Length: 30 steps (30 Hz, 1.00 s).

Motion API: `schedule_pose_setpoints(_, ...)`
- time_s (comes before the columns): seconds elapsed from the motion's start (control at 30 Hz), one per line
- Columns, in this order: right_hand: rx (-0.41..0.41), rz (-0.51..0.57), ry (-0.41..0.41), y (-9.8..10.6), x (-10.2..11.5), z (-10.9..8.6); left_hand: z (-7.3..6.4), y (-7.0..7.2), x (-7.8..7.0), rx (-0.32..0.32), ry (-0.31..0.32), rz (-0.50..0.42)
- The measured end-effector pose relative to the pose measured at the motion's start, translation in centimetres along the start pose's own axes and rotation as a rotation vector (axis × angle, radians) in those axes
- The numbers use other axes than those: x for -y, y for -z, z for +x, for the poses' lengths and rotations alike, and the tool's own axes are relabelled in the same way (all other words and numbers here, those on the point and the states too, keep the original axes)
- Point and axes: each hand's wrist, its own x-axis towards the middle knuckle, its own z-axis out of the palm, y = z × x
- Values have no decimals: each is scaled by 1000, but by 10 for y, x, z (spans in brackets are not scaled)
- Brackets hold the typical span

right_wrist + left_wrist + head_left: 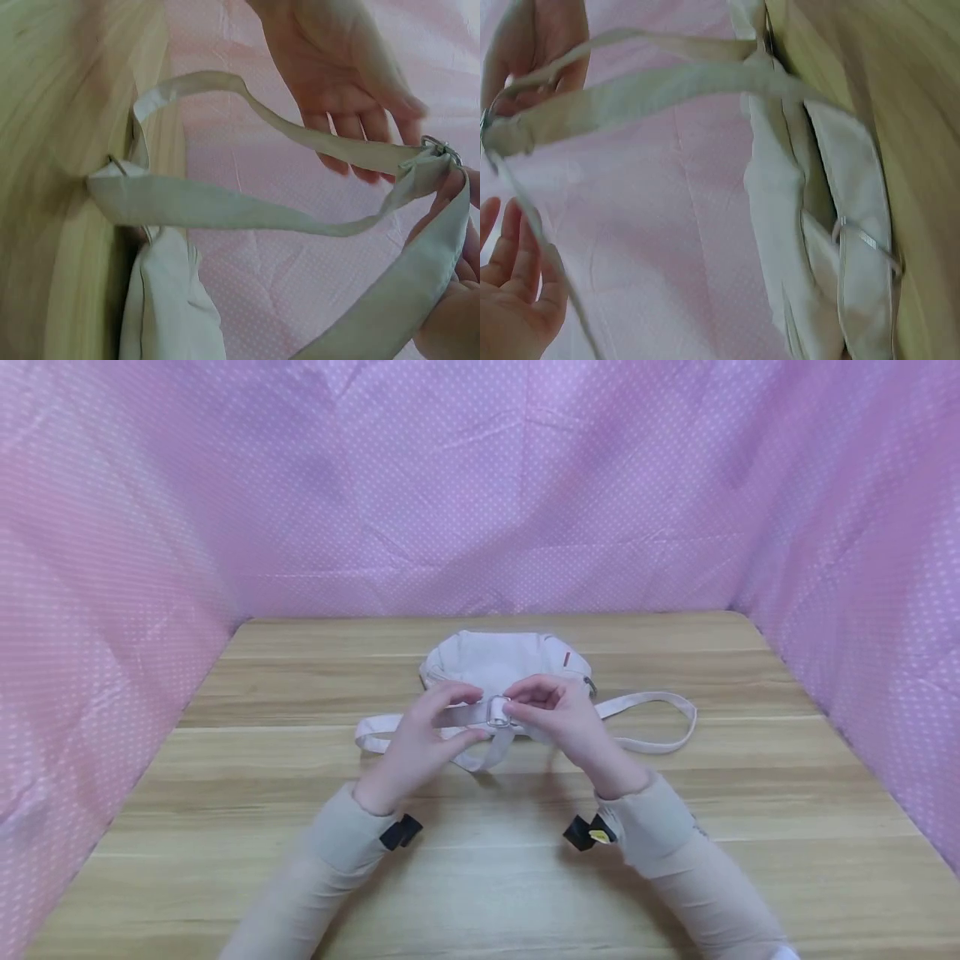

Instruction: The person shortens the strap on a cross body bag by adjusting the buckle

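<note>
A small off-white bag [498,653] lies on the table beyond both hands, its long strap [658,747] looped out to either side. Close in front of the bag, a rectangular metal buckle [497,711] is raised up with the strap threaded through it. My right hand [558,714] pinches the strap right at the buckle between thumb and fingers, also visible in the right wrist view. To the left of the buckle is my left hand [420,735], thumb and fingers spread above and below the strap. In the left wrist view, the left hand's fingers [517,259] are loosely extended beside a strap length.
The wood-grain table [480,877] lies under the bag and forearms. Pink dotted cloth [480,485] hangs behind and along both sides. Black wrist mounts [401,832] sit at the sleeve cuffs. A metal ring [866,238] shows on the bag's side.
</note>
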Motion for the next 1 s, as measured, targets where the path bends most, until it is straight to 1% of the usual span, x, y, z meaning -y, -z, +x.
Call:
schedule_pose_setpoints(0.13,2,29,-12,-8,-3,-1,0,-9,-3,-10,35,-38)
schedule_pose_setpoints(0.27,-8,38,-27,-12,-4,-1,-1,-13,-3,-37,25,-70)
schedule_pose_setpoints(0.43,-24,12,-12,-13,-6,-1,-3,-16,-3,-82,23,-71)
schedule_pose_setpoints(0.5,-18,-2,-16,-12,-6,-1,-3,-17,-4,-103,23,-74)
schedule_pose_setpoints(0.63,27,-70,-45,-5,-4,-2,-2,-16,-5,-143,32,-110)
schedule_pose_setpoints(0.77,80,-183,-60,7,-6,-2,-1,-14,-5,-173,40,-164)
schedule_pose_setpoints(0.87,98,-256,-64,16,-9,-2,0,-13,-4,-173,28,-190)
schedule_pose_setpoints(1.0,109,-295,-65,24,-13,-4,0,-14,-3,-157,15,-202)
